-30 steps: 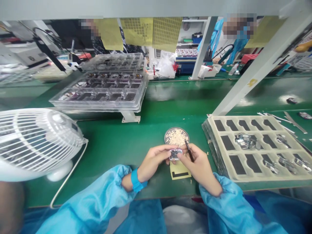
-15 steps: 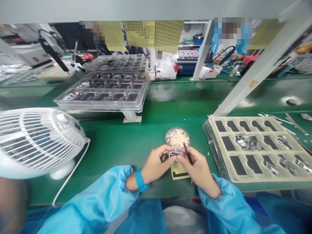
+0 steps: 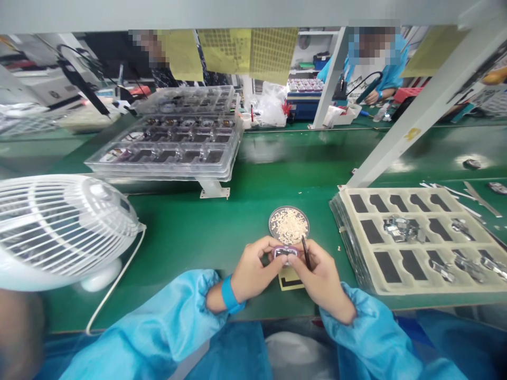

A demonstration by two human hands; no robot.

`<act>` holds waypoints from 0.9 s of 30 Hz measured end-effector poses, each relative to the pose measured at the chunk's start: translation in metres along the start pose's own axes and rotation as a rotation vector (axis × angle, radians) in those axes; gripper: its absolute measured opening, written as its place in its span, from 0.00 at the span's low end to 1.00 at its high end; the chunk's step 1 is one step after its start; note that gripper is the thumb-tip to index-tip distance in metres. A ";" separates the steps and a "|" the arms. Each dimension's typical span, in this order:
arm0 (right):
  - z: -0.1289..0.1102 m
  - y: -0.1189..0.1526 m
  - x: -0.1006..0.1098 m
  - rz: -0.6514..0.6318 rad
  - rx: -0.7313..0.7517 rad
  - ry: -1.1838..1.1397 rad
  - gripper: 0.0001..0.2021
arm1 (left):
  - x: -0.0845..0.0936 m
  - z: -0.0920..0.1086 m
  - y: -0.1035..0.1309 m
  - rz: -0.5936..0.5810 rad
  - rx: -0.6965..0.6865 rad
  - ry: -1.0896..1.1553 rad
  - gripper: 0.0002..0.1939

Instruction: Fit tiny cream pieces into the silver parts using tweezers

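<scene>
Between both hands is a small rounded device casing (image 3: 285, 250) with a purple rim and a dark inside. My left hand (image 3: 255, 266), with a blue band at its wrist, grips the casing's left side with thumb and fingers closed. From the right, my right hand (image 3: 319, 272) pinches the same casing, its thumb pressed on the front. A slim dark tool (image 3: 306, 252), tweezers or a pen, is also tucked in my right hand and points up. Just beyond lies a round dish (image 3: 270, 226) of small pale pieces (image 3: 291, 224). Under the hands is a yellow card (image 3: 293, 279) with a black mark.
On the right stands a stack of cream trays (image 3: 358, 253) holding metal parts (image 3: 402, 229). A white fan (image 3: 71, 227) takes up the left, its cord on the green bench (image 3: 174, 237). Clear trays (image 3: 170, 153) sit on a raised shelf. A slanted post (image 3: 396, 132) rises at right. Co-workers are opposite.
The dark tool has turned a little more upright in my right hand. Both hands keep hold of the casing almost in place. A co-worker at the back right has shifted their hands slightly.
</scene>
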State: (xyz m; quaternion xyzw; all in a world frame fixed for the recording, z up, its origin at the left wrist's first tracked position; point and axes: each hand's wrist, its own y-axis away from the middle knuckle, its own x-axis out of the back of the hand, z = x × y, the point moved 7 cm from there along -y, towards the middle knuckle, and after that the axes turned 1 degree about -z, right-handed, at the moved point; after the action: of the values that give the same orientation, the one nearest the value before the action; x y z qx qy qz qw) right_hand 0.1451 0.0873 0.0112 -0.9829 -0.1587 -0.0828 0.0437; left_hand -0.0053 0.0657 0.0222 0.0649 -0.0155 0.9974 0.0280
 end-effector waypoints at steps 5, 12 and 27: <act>-0.004 -0.003 0.009 -0.046 0.056 0.025 0.10 | 0.002 -0.005 -0.009 -0.085 0.002 0.020 0.10; -0.011 -0.006 0.017 -0.170 0.125 0.033 0.12 | -0.003 -0.002 -0.010 -0.196 -0.029 0.099 0.10; -0.038 0.003 0.030 0.075 0.413 0.151 0.05 | 0.003 0.024 0.000 -0.048 -0.336 -0.396 0.09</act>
State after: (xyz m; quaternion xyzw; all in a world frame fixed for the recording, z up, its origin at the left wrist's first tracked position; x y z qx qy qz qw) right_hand 0.1685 0.0892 0.0534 -0.9493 -0.1317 -0.1205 0.2588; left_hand -0.0054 0.0649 0.0464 0.2537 -0.1845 0.9477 0.0586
